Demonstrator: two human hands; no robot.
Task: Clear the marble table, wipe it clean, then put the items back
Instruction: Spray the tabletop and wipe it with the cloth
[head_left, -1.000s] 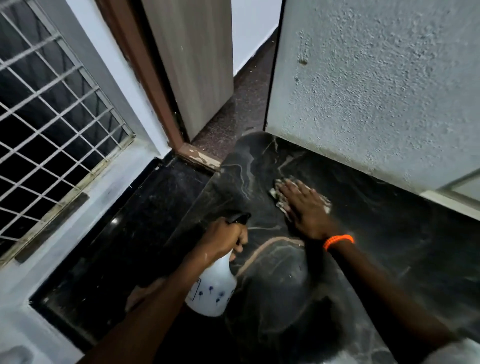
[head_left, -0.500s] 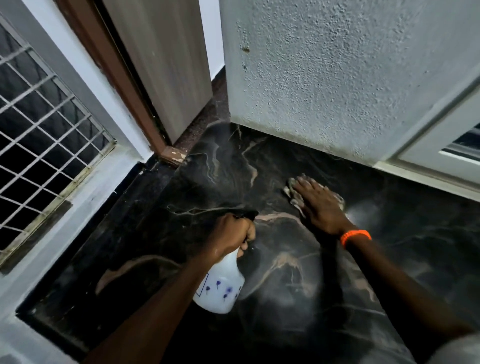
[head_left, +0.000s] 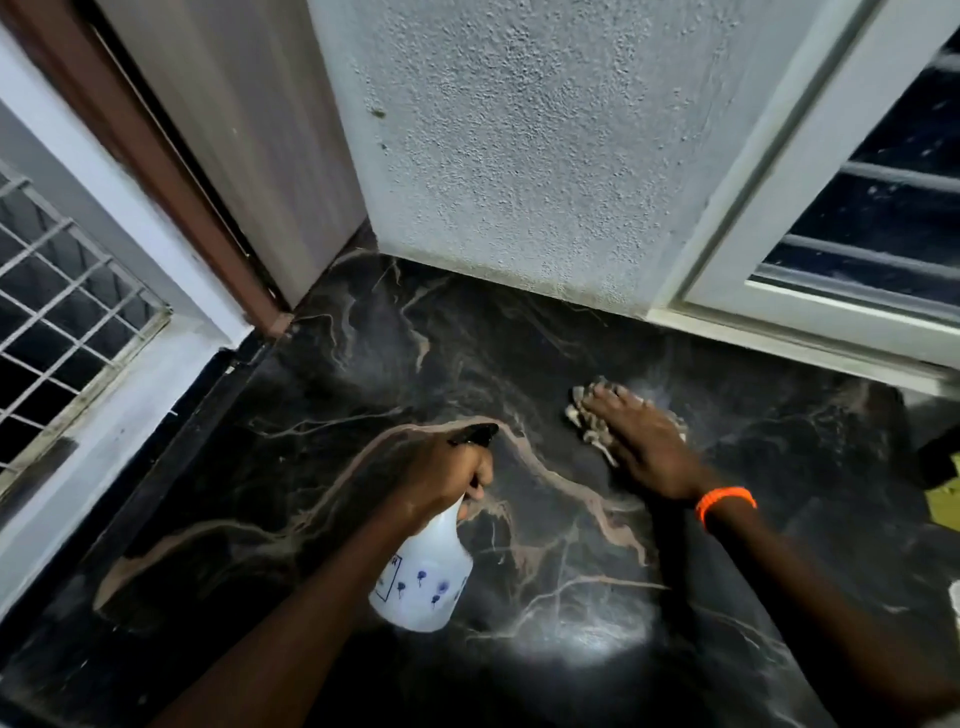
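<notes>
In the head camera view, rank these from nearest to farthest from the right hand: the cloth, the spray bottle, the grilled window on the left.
1. Cloth: directly under the right hand, pressed on the marble table.
2. Spray bottle: to its left, held in the left hand.
3. Grilled window: far left, beyond the table's edge.

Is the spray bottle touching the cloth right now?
Apart. The head view shows bare marble between the bottle in the left hand and the cloth.

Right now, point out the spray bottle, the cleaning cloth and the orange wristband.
spray bottle (head_left: 423, 582): head view, on its white body below the gripping left hand.
cleaning cloth (head_left: 584, 410): head view, on the bunched edge showing left of the right hand's fingers.
orange wristband (head_left: 724, 500): head view, on the band across the right wrist.
</notes>
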